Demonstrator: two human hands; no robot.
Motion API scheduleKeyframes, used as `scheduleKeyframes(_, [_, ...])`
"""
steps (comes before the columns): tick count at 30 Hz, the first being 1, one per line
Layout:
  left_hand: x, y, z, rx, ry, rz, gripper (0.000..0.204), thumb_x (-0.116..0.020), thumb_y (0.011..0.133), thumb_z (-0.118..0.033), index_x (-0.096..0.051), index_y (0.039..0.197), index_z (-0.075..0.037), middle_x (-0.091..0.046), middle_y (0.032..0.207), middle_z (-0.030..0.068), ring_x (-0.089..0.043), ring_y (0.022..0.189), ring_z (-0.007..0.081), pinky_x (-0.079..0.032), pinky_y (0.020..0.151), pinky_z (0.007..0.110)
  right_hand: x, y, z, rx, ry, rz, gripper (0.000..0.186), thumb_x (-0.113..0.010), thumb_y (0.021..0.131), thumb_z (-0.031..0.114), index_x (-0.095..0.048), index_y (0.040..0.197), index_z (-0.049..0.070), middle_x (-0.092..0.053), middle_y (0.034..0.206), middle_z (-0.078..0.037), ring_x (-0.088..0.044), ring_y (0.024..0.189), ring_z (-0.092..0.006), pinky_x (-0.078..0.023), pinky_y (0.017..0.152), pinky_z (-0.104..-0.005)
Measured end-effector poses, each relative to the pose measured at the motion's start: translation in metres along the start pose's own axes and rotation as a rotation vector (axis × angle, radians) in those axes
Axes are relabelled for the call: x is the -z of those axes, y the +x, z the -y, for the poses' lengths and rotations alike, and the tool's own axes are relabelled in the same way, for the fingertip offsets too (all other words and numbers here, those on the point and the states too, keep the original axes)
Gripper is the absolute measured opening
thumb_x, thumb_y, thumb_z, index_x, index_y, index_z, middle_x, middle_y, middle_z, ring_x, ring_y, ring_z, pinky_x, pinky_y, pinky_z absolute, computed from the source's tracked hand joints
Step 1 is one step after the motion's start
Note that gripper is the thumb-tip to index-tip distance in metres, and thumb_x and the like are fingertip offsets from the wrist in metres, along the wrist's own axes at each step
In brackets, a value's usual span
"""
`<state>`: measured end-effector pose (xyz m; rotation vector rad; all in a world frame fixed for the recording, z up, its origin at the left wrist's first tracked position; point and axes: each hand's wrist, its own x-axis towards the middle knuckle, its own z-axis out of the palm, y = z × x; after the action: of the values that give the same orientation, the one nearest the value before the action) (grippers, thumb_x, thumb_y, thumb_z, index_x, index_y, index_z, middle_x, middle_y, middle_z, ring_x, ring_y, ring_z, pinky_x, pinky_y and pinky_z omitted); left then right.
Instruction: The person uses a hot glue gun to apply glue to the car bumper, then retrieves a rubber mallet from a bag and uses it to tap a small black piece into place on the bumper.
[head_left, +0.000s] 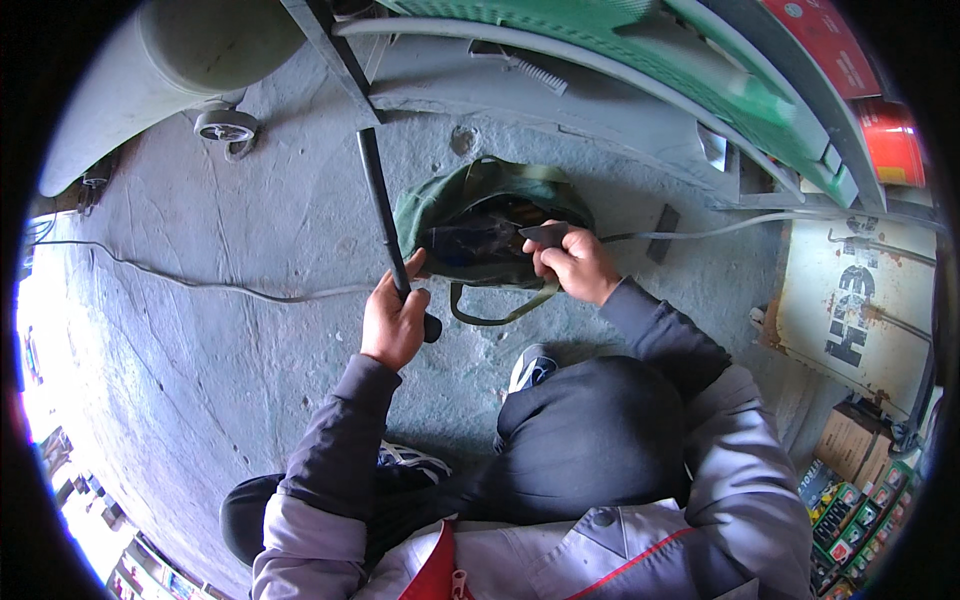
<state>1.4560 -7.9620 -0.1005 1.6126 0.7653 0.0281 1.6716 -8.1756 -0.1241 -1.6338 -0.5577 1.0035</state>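
On the floor in front of me lies a green canvas bag, its mouth open toward me and dark things inside, too shadowed to name. My left hand is closed around a long black rod that stands at a slant along the bag's left side. Fingertips of that hand are close to the bag's near left rim. Over the right part of the opening, my right hand pinches a flat dark piece with a pointed end. A strap handle loops out on the near side.
A grey cylinder and a valve handwheel are at the upper left. A green perforated shelf overhangs the far side. Cables cross the floor. A rusty white panel stands at right, above boxes.
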Motion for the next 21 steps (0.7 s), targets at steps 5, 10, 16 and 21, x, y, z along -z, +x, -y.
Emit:
scheduleKeyframes(5, [0.0, 0.0, -0.001, 0.023, 0.007, -0.001, 0.055, -0.051, 0.088, -0.008, -0.055, 0.142, 0.003, -0.066, 0.121, 0.0177, -0.062, 0.116, 0.0237, -0.044, 0.105, 0.034, -0.005, -0.001, 0.013, -0.12, 0.201, 0.063, 0.041, -0.06, 0.098, 0.037, -0.065, 0.073, 0.005, -0.058, 0.061, -0.001, -0.051, 0.054, -0.0081, -0.041, 0.053, -0.0257])
scheduleKeyframes(10, [0.0, -0.002, 0.001, 0.025, -0.014, -0.006, 0.055, -0.05, 0.088, -0.008, -0.055, 0.142, 0.003, -0.066, 0.121, 0.0171, -0.062, 0.116, 0.0237, -0.044, 0.105, 0.034, -0.012, -0.004, 0.016, -0.233, -0.011, -0.063, 0.069, -0.051, 0.096, 0.059, -0.054, 0.054, 0.004, -0.052, 0.051, -0.002, -0.051, 0.052, -0.0114, -0.038, 0.053, -0.0315])
scheduleKeyframes(16, [0.001, -0.002, 0.002, 0.023, -0.026, 0.0, 0.055, -0.05, 0.089, -0.008, -0.055, 0.142, 0.003, -0.066, 0.123, 0.017, -0.062, 0.116, 0.0238, -0.044, 0.105, 0.034, -0.013, -0.021, 0.003, -0.364, 0.017, -0.118, 0.065, -0.048, 0.096, 0.054, -0.055, 0.057, 0.002, -0.053, 0.05, -0.003, -0.053, 0.052, -0.0138, -0.039, 0.054, -0.0336])
scheduleKeyframes(21, [0.002, -0.001, 0.006, 0.011, -0.017, 0.002, 0.055, -0.05, 0.089, -0.008, -0.055, 0.142, 0.003, -0.066, 0.126, 0.0181, -0.061, 0.118, 0.0239, -0.043, 0.106, 0.034, -0.007, -0.047, -0.024, -0.209, -0.293, 0.01, 0.049, -0.049, 0.096, 0.044, -0.06, 0.071, 0.003, -0.058, 0.054, -0.012, -0.06, 0.054, -0.0276, -0.043, 0.058, -0.0395])
